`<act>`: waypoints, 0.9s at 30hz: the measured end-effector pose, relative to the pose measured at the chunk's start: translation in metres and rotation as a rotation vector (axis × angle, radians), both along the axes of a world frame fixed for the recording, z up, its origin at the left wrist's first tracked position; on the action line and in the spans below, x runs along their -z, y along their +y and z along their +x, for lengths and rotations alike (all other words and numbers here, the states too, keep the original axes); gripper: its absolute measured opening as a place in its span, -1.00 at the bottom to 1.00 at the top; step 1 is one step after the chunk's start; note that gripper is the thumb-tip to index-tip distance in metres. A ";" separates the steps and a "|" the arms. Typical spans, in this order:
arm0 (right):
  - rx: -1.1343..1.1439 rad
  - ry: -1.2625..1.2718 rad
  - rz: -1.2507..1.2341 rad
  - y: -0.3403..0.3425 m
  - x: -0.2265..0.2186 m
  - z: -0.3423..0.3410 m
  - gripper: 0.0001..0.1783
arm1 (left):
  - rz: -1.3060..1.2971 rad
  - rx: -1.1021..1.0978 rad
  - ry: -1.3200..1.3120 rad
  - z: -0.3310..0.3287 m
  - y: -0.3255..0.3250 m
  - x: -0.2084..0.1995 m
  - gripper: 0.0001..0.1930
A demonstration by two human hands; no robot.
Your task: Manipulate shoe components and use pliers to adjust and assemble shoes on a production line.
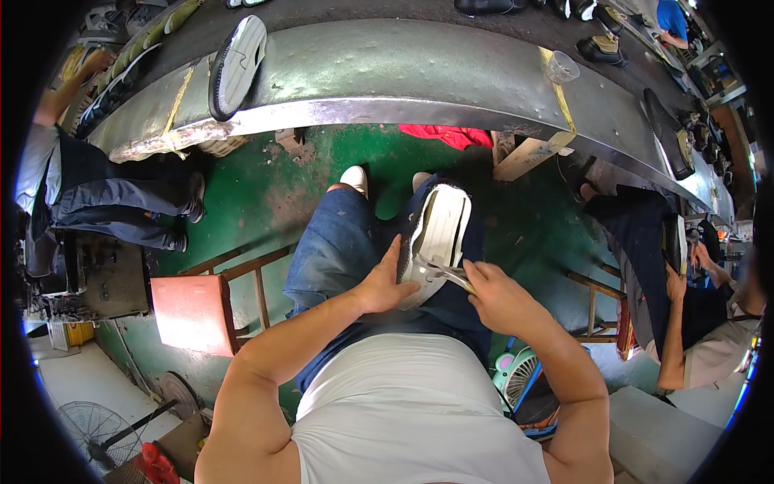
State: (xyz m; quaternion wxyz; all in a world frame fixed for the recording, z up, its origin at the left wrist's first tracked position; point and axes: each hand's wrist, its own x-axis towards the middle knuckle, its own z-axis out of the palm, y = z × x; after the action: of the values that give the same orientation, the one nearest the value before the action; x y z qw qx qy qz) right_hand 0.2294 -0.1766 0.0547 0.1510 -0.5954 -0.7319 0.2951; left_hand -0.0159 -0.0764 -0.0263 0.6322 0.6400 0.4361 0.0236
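A shoe (442, 226) lies sole-up across my right thigh, its pale underside facing me and a dark upper showing along its left edge. My left hand (382, 284) grips the shoe from its left side, with the thumb toward the near end. In my right hand (493, 292) is a metal tool that looks like pincers (451, 274). The tool's head rests on or just over the underside, close to my left thumb. My fingers cover most of the handle, and I cannot tell whether its jaws touch the shoe.
Ahead runs a metal-edged bench (387, 73) with another upturned shoe (239, 68) and a clear plastic cup (562, 68) on it. A co-worker (701, 323) handles a shoe at right; another person (97, 185) stands at left. Beside me are a red-topped stool (193, 310) and a small fan (516, 375).
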 end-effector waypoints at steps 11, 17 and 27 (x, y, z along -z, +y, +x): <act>-0.165 -0.110 -0.268 0.031 0.012 -0.028 -0.74 | -0.374 -0.694 -0.268 0.018 -0.008 0.025 -0.34; 0.036 0.025 -0.320 0.018 0.024 -0.043 -0.58 | 0.065 -0.530 0.082 0.017 0.010 0.010 -0.44; 0.059 -0.305 -0.010 0.040 0.021 -0.016 -0.54 | 0.640 -0.237 -0.020 0.013 0.003 0.031 -0.48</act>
State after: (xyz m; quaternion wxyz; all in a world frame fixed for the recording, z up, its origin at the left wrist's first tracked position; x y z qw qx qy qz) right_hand 0.2133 -0.1364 0.0339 0.0435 -0.6552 -0.7271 0.2001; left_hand -0.0030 -0.0729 -0.0569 0.3963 0.7506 0.4717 0.2388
